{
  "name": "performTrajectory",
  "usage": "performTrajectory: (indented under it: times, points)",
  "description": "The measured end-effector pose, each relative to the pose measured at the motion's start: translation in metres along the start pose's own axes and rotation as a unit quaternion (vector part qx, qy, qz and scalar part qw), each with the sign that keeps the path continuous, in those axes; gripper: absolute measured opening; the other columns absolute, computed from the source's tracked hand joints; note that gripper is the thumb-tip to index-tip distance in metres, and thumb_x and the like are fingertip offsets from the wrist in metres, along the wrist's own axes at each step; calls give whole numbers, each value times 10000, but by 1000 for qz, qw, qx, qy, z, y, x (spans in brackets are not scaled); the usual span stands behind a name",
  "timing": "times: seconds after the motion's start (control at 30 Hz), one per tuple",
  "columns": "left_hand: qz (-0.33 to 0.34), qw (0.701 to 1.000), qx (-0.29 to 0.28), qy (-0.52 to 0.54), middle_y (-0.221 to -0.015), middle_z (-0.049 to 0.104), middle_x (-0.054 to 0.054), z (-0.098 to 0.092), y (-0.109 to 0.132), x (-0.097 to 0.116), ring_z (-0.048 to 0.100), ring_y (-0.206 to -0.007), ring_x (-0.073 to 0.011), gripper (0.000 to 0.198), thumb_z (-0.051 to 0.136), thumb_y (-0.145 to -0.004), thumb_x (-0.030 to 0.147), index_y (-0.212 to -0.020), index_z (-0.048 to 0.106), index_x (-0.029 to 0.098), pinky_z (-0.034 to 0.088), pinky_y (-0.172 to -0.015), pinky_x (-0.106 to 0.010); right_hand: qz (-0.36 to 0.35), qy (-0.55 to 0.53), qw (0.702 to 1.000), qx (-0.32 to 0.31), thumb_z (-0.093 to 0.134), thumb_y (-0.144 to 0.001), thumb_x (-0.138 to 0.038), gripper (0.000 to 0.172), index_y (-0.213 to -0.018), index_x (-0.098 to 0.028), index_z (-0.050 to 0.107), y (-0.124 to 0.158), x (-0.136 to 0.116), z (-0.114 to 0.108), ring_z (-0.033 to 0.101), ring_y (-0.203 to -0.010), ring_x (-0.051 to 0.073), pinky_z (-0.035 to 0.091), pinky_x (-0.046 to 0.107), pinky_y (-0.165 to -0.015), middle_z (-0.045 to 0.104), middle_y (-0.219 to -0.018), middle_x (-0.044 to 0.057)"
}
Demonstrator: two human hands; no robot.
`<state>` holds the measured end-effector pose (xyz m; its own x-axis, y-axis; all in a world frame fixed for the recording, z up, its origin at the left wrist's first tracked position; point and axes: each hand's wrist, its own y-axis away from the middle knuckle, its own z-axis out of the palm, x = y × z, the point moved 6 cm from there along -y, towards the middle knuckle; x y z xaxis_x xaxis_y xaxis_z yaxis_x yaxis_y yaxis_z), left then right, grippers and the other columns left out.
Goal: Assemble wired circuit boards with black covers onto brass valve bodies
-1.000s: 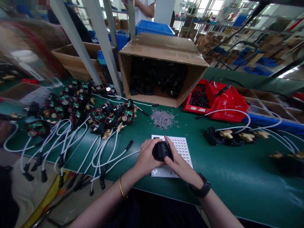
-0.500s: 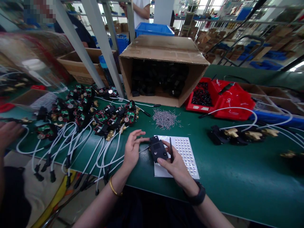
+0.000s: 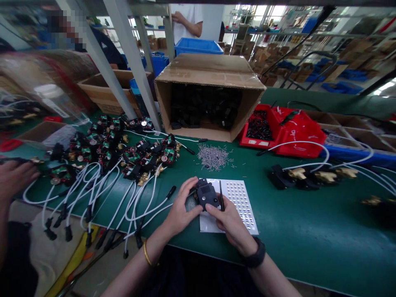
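Observation:
A black plastic housing with a dark rectangular window and a small round silvery spot is held between my two hands. My left hand grips its left side, thumb at the lower corner and fingers along the upper edge. With the thumb on its lower right, my right hand also holds the housing, and a slim black pen-like tool stands up from the fingers. Underneath lies a white sheet with rows of small silvery round pieces. A pile of small metal screws or pins lies just beyond.
Open-fronted cardboard box with black parts faces me. Opened assemblies with white cables crowd the left. Red bins stand right, behind black parts with brass fittings. Another person's hand is at far left.
My left hand has closed from spread fingers onto the housing's left side. My right hand still holds the housing and tool. The view has shifted slightly.

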<state>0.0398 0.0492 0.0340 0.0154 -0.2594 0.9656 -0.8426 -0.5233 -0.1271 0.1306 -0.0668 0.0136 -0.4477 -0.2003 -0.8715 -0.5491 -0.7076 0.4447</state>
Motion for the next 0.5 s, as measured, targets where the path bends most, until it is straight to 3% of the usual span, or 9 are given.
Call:
performTrajectory:
  times: [0.07,0.13,0.2,0.23,0.27,0.33,0.43,0.5]
  points:
    - [-14,997,74,32,-1291,451,-104,-11,1,-9,542,-1085,-207,370,396,-869,245,-1238,420,217,357,-1008,-404,27,-4,999,-24,707,-642,-418,493,-1019,-162,518,0,-2,-2,211,-366,-15,135,153,-317,515,-763,-10]
    - [-22,991,118,54,-1219,520,-95,-22,0,-15,605,-978,-179,371,293,-867,156,-1206,438,201,372,-991,-407,13,41,998,-52,677,-672,-422,468,-1028,-167,513,-1,-10,-6,241,-373,-2,160,155,-318,525,-781,-1]
    - [-20,991,124,53,-1198,543,-89,-30,-4,-17,588,-1020,-181,437,284,-813,88,-1215,425,185,364,-997,-407,-81,157,982,-61,666,-690,-369,456,-1074,-179,511,-3,-25,-12,407,-460,48,311,173,-372,560,-888,40]
    - [-21,992,117,41,-1193,549,-91,-33,-9,-17,574,-1046,-180,473,283,-784,64,-1223,418,176,369,-991,-400,-153,235,958,-54,654,-703,-314,444,-1102,-185,508,-3,-34,-15,499,-567,94,399,201,-450,563,-967,65]
    - [-25,994,107,13,-1173,562,-91,-36,-15,-16,568,-1051,-176,492,284,-763,52,-1221,421,168,385,-975,-388,-230,319,918,-43,623,-722,-242,421,-1124,-191,508,-4,-41,-16,554,-691,143,458,239,-545,552,-1043,87]
    - [-39,993,85,-72,-1083,606,-84,-38,-31,-14,590,-981,-171,459,326,-747,60,-1169,472,164,430,-910,-358,-355,477,803,-22,504,-757,-105,408,-1154,-200,513,-3,-45,-16,582,-835,198,490,294,-650,524,-1142,119]
    - [-49,980,63,-180,-889,641,-57,-38,-64,-15,597,-815,-176,273,439,-749,111,-965,592,181,452,-802,-331,-448,638,626,-19,336,-781,-6,486,-1179,-212,524,-4,-32,-13,618,-723,176,491,274,-557,551,-1147,142]
    - [-46,976,56,-206,-796,633,-41,-34,-88,-19,579,-754,-173,174,482,-746,119,-834,617,184,433,-779,-325,-475,685,552,-15,303,-785,14,519,-1192,-222,522,0,-21,-13,623,-659,159,481,254,-520,580,-1128,141]
